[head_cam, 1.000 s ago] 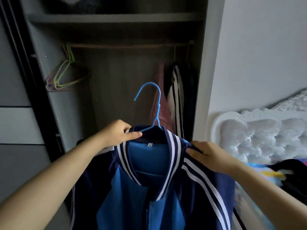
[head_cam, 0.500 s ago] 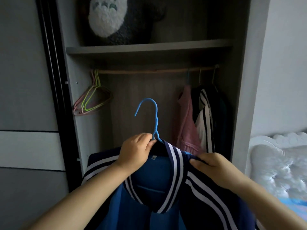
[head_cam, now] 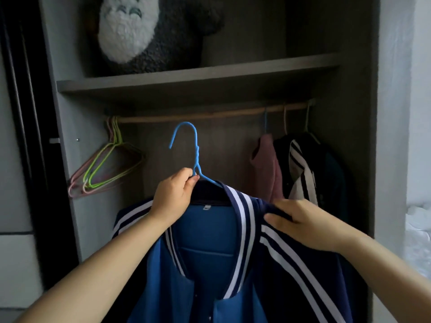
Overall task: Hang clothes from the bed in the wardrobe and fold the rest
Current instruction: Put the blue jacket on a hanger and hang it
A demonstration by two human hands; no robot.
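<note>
Head camera: a person stands at an open grey wardrobe (head_cam: 368, 136), lifting a blue and navy jacket with white stripes (head_cam: 210, 241) on a blue wire hanger (head_cam: 194, 157). The left hand (head_cam: 173, 199) pinches the hanger at the base of its neck, just above the collar. The right hand (head_cam: 300, 223) grips the jacket's striped shoulder, fingers curled over the cloth. The hanger's hook sits below the wooden rail (head_cam: 210, 115), not yet on it, in the gap between a bunch of empty pink and green hangers (head_cam: 105, 169) on the left and a pink garment (head_cam: 265, 169) and a dark striped garment (head_cam: 300, 169) hanging on the right. A grey and white plush toy (head_cam: 140, 31) rests on the shelf above.

The hook opens leftward, so the likely clean move is to raise it above the rail, bring it over and lower it, with the right hand keeping the shoulder seated so the jacket does not slide off.
</note>
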